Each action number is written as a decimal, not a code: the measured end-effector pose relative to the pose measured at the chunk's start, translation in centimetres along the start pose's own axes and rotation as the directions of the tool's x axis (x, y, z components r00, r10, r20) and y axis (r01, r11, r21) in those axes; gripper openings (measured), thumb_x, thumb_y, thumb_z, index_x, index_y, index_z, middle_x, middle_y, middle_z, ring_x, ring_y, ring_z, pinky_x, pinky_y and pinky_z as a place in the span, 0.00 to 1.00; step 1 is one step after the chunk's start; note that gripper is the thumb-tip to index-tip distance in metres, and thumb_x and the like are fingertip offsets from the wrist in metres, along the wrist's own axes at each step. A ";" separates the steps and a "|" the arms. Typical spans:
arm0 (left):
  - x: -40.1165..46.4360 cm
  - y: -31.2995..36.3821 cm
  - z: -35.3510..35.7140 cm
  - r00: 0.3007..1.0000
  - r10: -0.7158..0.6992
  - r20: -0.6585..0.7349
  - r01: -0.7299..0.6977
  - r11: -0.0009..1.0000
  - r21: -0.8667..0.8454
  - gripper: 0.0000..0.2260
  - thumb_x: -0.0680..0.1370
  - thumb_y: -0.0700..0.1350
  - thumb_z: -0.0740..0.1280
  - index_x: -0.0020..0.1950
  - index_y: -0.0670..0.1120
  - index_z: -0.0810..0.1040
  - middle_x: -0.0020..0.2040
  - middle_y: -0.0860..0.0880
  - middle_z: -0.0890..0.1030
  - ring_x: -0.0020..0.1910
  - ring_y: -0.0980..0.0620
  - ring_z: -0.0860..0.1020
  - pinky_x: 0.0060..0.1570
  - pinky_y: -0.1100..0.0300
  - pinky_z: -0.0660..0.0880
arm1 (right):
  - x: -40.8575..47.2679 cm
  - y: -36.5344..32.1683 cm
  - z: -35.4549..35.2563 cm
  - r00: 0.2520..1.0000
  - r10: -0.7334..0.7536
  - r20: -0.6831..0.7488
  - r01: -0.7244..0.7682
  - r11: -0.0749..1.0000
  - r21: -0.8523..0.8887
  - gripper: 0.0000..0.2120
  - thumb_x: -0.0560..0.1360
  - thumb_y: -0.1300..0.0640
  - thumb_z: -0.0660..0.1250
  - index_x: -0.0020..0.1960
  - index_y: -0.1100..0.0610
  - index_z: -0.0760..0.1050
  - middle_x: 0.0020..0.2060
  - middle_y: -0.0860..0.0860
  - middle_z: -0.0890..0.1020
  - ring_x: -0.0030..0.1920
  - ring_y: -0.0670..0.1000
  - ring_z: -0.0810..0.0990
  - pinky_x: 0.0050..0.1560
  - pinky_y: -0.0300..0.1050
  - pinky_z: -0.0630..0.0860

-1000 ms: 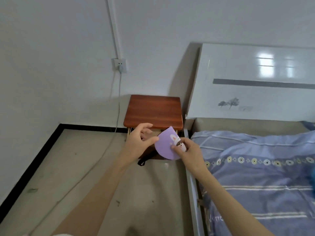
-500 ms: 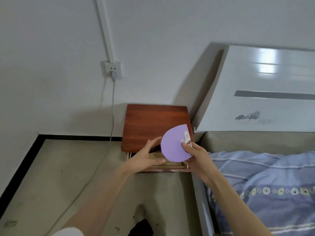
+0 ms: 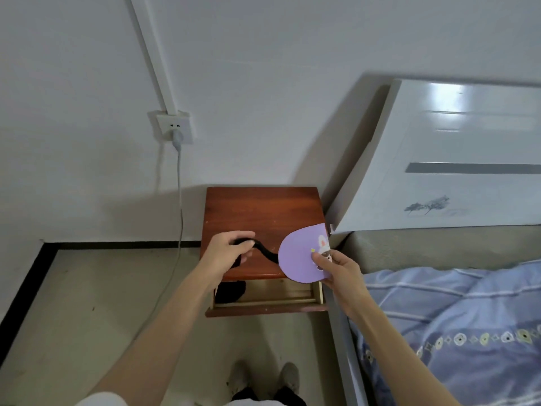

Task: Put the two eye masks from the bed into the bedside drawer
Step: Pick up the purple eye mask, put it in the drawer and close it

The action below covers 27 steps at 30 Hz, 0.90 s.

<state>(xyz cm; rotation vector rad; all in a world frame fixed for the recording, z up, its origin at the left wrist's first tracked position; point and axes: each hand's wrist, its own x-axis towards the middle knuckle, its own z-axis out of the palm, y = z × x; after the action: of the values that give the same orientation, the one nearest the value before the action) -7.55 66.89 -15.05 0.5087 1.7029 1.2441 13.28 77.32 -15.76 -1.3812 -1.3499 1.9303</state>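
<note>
A purple eye mask (image 3: 298,257) with a small cartoon print hangs above the open bedside drawer (image 3: 266,307). My right hand (image 3: 336,269) pinches its right edge. A black elastic strap (image 3: 263,251) runs from the mask leftward into my left hand (image 3: 227,254), which is closed around it over the nightstand's front edge. Inside the drawer at the left lies a dark object (image 3: 229,291), partly hidden by my left forearm; I cannot tell what it is. The wooden nightstand (image 3: 262,212) stands between the wall and the bed.
A white headboard (image 3: 445,177) rises at the right, with a blue patterned quilt (image 3: 456,320) on the bed below it. A wall socket (image 3: 174,127) holds a plug whose cable (image 3: 180,200) drops to the floor left of the nightstand. My feet (image 3: 263,379) stand before the drawer.
The view has tilted down and moved closer to the nightstand. My left hand shifted off the mask's edge onto its black strap, and the open drawer shows more fully below the mask.
</note>
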 end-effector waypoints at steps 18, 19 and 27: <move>2.9 -13.1 6.0 0.971 -0.235 0.045 0.212 0.934 0.288 0.14 0.74 0.36 0.66 0.59 0.38 0.75 0.59 0.40 0.79 0.54 0.44 0.76 0.55 0.54 0.72 | 6.4 10.7 0.6 0.887 0.455 0.085 -0.438 0.884 -0.163 0.06 0.73 0.65 0.65 0.37 0.61 0.76 0.43 0.57 0.78 0.41 0.53 0.76 0.39 0.42 0.74; 3.5 -14.3 6.1 0.964 -0.266 -0.015 0.261 0.931 0.256 0.15 0.73 0.36 0.66 0.60 0.38 0.75 0.60 0.40 0.78 0.56 0.43 0.76 0.57 0.52 0.73 | 7.1 11.9 0.8 0.876 0.479 0.058 -0.457 0.862 -0.217 0.06 0.73 0.65 0.64 0.38 0.62 0.76 0.41 0.57 0.76 0.40 0.53 0.74 0.39 0.43 0.73; 9.2 -24.2 7.1 0.913 -0.313 -0.262 0.372 0.902 0.220 0.14 0.72 0.40 0.69 0.56 0.39 0.74 0.58 0.40 0.78 0.56 0.46 0.75 0.53 0.57 0.70 | 13.3 21.3 1.2 0.913 0.359 -0.192 -0.407 0.800 -0.441 0.08 0.68 0.61 0.71 0.47 0.61 0.79 0.41 0.54 0.81 0.41 0.51 0.78 0.45 0.47 0.75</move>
<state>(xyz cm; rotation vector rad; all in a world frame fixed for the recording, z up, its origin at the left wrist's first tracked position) -1.36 67.86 -41.14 0.2103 2.0606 0.8422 10.77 77.37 -40.83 -2.1033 -1.6696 1.7918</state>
